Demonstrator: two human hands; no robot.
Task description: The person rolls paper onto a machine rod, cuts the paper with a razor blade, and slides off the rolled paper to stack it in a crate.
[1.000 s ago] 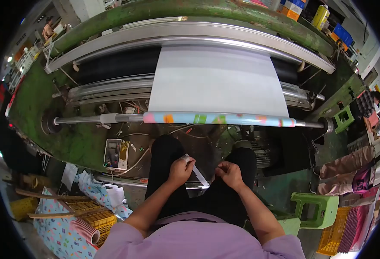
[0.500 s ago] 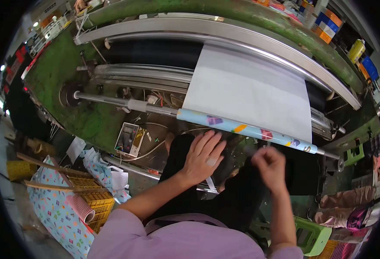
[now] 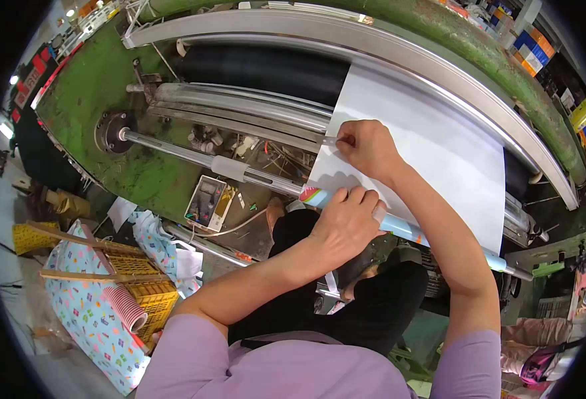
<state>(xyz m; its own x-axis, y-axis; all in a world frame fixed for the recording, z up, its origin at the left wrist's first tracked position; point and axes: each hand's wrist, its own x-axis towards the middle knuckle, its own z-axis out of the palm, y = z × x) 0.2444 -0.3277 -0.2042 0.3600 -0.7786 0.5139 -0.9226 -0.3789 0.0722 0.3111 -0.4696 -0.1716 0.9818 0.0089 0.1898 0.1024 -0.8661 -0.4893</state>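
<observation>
A wide sheet of paper [image 3: 432,146], white on its back, runs down from the machine's rollers onto a light-blue printed paper roll [image 3: 404,227] on a metal shaft. My left hand [image 3: 347,219] lies over the roll's left part, fingers bent against it, with a whitish wrap on one finger. Above it, my right hand [image 3: 369,147] is closed in a pinch at the sheet's left edge. A small thin greyish piece [image 3: 329,141] sticks out from its fingertips; its kind is unclear.
The metal shaft [image 3: 173,149] runs left to a round flange [image 3: 111,133] on the green machine frame. Below it sits a white box of small items [image 3: 210,203]. Lower left, a yellow crate [image 3: 156,302] stands beside printed paper and a red-striped roll [image 3: 123,306].
My right hand has moved up and left, from beside the roll to the sheet's left edge. My left hand has moved onto the roll. The roll shows a different part of its print.
</observation>
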